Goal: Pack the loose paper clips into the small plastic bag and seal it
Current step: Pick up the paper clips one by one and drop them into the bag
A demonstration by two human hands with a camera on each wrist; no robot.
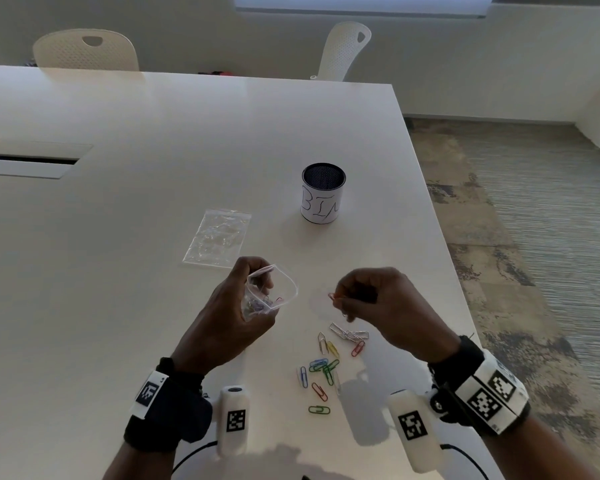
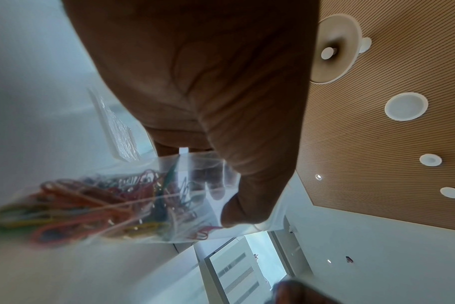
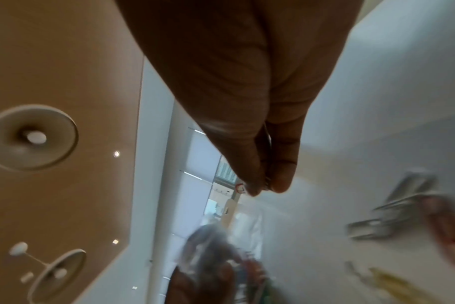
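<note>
My left hand (image 1: pixel 243 306) holds a small clear plastic bag (image 1: pixel 274 289) above the table, thumb and fingers pinching one side so its mouth gapes toward the right. Several coloured paper clips (image 2: pixel 104 201) lie bunched in the bag's bottom. My right hand (image 1: pixel 361 299) hovers a short way right of the bag's mouth and pinches a red paper clip (image 1: pixel 332 296) between thumb and fingertips; in the right wrist view a silver clip (image 3: pixel 267 181) shows in the same pinch. Loose paper clips (image 1: pixel 326 365) in several colours lie scattered on the white table (image 1: pixel 118 237) below and between my hands.
A second flat clear bag (image 1: pixel 219 237) lies on the table beyond my left hand. A black mesh cup (image 1: pixel 323 194) with a white label stands farther back. The table's right edge runs close beside my right wrist. Two white chairs stand at the far side.
</note>
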